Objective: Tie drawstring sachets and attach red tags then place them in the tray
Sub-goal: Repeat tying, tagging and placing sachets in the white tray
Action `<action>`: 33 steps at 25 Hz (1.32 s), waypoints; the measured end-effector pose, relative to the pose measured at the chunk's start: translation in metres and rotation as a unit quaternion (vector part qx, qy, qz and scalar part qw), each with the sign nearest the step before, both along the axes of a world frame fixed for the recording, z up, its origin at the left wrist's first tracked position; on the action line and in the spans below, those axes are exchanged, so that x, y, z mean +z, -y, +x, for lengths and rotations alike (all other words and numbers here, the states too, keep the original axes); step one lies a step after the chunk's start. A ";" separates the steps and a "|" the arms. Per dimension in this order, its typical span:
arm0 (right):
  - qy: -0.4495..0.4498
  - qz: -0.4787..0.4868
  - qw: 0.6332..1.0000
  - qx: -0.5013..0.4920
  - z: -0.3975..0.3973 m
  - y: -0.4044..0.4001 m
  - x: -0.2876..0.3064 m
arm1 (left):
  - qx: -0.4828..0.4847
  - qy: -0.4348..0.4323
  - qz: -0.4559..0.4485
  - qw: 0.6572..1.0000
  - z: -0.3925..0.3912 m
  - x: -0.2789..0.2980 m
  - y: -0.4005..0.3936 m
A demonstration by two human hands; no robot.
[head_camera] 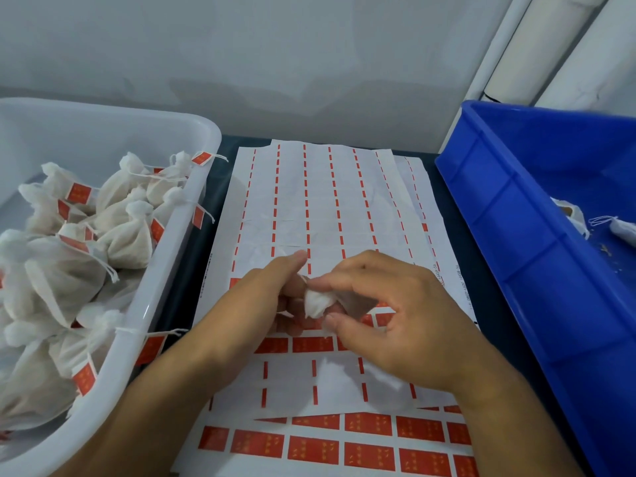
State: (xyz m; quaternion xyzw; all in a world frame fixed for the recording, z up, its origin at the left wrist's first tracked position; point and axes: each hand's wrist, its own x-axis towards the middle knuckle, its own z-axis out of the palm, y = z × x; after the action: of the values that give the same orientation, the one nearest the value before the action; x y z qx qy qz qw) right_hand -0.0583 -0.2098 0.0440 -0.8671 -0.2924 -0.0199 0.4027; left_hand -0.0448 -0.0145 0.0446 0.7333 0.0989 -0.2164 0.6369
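A small white sachet point(318, 302) sits between both hands over the label sheets point(330, 208). My left hand point(272, 301) holds it from the left with curled fingers, index finger stretched forward. My right hand point(389, 311) pinches its gathered top between thumb and index finger. Most of the sachet is hidden behind the fingers. Rows of red tags point(313, 449) remain on the sheets near the bottom. The white tray point(161, 294) at left holds several tied sachets with red tags point(113, 235).
A blue bin point(537, 256) stands at right, with a couple of untied white sachets point(574, 215) inside near the frame edge. Dark tabletop shows between the containers and the sheets. A grey wall rises behind.
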 end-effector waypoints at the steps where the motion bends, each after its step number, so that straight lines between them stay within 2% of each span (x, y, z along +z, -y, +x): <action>1: 0.012 -0.014 1.000 -0.004 0.000 0.001 -0.001 | -0.012 0.002 -0.012 1.000 -0.001 0.000 -0.002; 12: 0.053 0.006 0.998 -0.039 0.007 0.009 -0.001 | -0.103 0.009 -0.158 0.982 -0.012 0.013 -0.001; 18: 0.092 0.066 0.991 -0.072 0.007 0.001 -0.002 | -0.062 0.042 -0.064 0.995 -0.006 -0.008 -0.001; 23: 0.095 0.112 0.985 -0.087 0.005 -0.002 -0.001 | -0.066 0.052 -0.125 0.989 -0.016 -0.003 -0.002; 33: 0.042 0.200 0.973 -0.105 -0.001 -0.016 0.008 | -0.029 0.221 -0.070 0.972 -0.024 0.016 0.006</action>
State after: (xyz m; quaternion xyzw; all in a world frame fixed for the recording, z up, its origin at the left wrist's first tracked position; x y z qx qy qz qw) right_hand -0.0590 -0.1938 0.0519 -0.7934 -0.2066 -0.1559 0.5509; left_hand -0.0692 -0.0205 0.0609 0.7193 -0.0809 -0.0738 0.6860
